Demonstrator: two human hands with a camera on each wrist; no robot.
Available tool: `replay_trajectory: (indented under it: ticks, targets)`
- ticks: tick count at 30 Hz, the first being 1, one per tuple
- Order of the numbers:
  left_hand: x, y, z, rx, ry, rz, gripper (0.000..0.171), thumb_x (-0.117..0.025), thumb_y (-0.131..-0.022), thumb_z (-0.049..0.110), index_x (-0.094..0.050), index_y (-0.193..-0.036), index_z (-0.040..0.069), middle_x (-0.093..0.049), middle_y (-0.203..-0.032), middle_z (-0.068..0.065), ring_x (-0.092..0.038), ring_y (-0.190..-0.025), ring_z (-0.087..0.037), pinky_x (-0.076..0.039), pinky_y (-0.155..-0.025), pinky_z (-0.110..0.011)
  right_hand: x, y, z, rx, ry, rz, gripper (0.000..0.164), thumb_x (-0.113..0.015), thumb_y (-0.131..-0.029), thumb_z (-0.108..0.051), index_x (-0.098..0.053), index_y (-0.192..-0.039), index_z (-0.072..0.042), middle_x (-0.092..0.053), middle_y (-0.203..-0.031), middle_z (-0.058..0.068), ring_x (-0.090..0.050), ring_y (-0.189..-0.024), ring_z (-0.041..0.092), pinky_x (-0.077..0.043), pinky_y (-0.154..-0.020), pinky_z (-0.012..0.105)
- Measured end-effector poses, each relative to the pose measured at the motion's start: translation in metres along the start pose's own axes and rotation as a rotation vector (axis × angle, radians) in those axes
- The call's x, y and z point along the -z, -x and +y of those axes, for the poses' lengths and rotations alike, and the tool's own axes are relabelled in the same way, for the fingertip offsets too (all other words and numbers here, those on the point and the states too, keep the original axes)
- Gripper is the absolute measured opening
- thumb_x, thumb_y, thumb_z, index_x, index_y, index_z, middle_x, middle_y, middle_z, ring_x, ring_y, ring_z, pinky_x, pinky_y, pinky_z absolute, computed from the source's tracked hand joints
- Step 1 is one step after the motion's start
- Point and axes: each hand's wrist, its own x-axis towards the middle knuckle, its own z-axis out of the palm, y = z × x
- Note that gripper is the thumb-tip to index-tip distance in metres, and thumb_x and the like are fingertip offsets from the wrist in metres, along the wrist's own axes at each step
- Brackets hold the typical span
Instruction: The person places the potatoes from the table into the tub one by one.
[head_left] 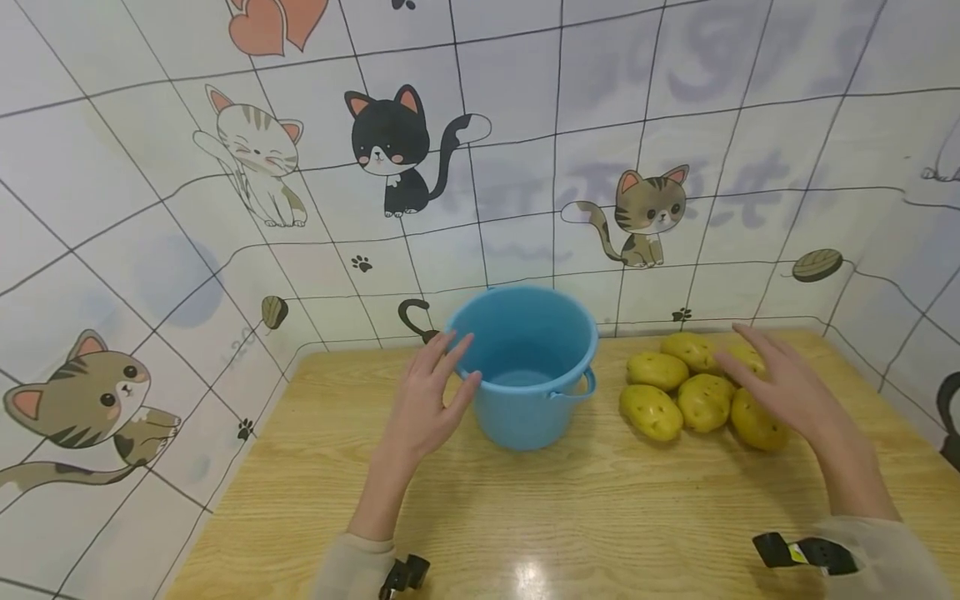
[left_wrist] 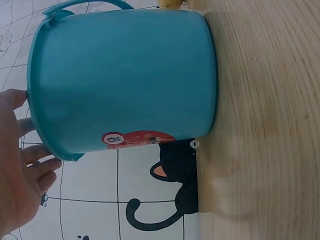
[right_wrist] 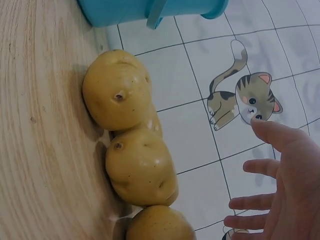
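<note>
Showing nearest: two pale sleeves (head_left: 352,565), at 7 and 5 o'clock in the head view, a black device (head_left: 810,553) at each wrist.
Worktop (head_left: 330,492): yellowish wood grain, running back to the wall, and look, a bright glare at 6 o'clock.
Left hand (head_left: 429,402): right there at the 8 o'clock side of the blue bucket (head_left: 523,417), fingers apart and fairly straight by the rim; whether they touch it, I cannot tell.
Right hand (head_left: 783,387): over at 3 o'clock, fingers spread, above the right end of the potatoes (head_left: 707,403) and apart from them.
Potatoes: at least six, yellow, bunched on the worktop at the bucket's 3 o'clock.
Bucket: upright, mouth up, handle (head_left: 588,385) hanging down at 4 o'clock, a red sticker (left_wrist: 140,138) on its side.
Wall (head_left: 517,192): gridded behind it all, black-and-white cat (head_left: 390,142) at the bucket's 11 o'clock, brown tabby (head_left: 648,208) at 1 o'clock.
</note>
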Motion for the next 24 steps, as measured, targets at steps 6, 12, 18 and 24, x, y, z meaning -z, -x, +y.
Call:
replay_trajectory:
  ticks: [6,12,18,24]
  targets:
    - [-0.007,0.002,-0.002,-0.047,0.03,0.05,0.045,-0.056,-0.102,0.034,-0.06,-0.139,0.01,-0.056,-0.141,-0.017,-0.042,-0.14,-0.037,-0.032,-0.11,-0.065,-0.006,0.003,0.012,-0.011,-0.017,-0.003,0.078,-0.046,-0.105,-0.049,-0.013,-0.16,-0.004,-0.019,-0.153,0.042,-0.019,-0.134,0.067,-0.019,-0.094,0.084]
    - [-0.012,0.003,0.001,-0.083,0.072,0.06,0.039,-0.057,-0.101,0.031,-0.064,-0.134,0.011,-0.061,-0.133,-0.011,-0.044,-0.139,-0.035,-0.034,-0.11,-0.06,-0.012,0.005,0.022,-0.027,-0.025,0.003,0.079,-0.047,-0.105,-0.048,-0.013,-0.16,-0.001,-0.022,-0.151,0.044,-0.02,-0.132,0.068,-0.019,-0.096,0.082]
    - [-0.017,0.004,0.002,-0.093,0.11,0.073,0.038,-0.058,-0.099,0.03,-0.065,-0.131,0.011,-0.061,-0.127,-0.01,-0.044,-0.137,-0.034,-0.031,-0.112,-0.057,-0.015,0.007,0.032,-0.047,-0.016,-0.005,0.081,-0.047,-0.104,-0.048,-0.017,-0.156,0.006,-0.026,-0.146,0.046,-0.023,-0.129,0.069,-0.021,-0.097,0.081]
    - [-0.024,0.007,0.0,-0.078,0.15,0.098,0.034,-0.058,-0.099,0.032,-0.067,-0.123,0.011,-0.059,-0.124,-0.009,-0.041,-0.138,-0.034,-0.027,-0.113,-0.056,-0.017,0.008,0.036,-0.088,-0.001,-0.035,0.084,-0.049,-0.103,-0.05,-0.02,-0.153,0.011,-0.028,-0.142,0.049,-0.026,-0.126,0.069,-0.025,-0.095,0.081]
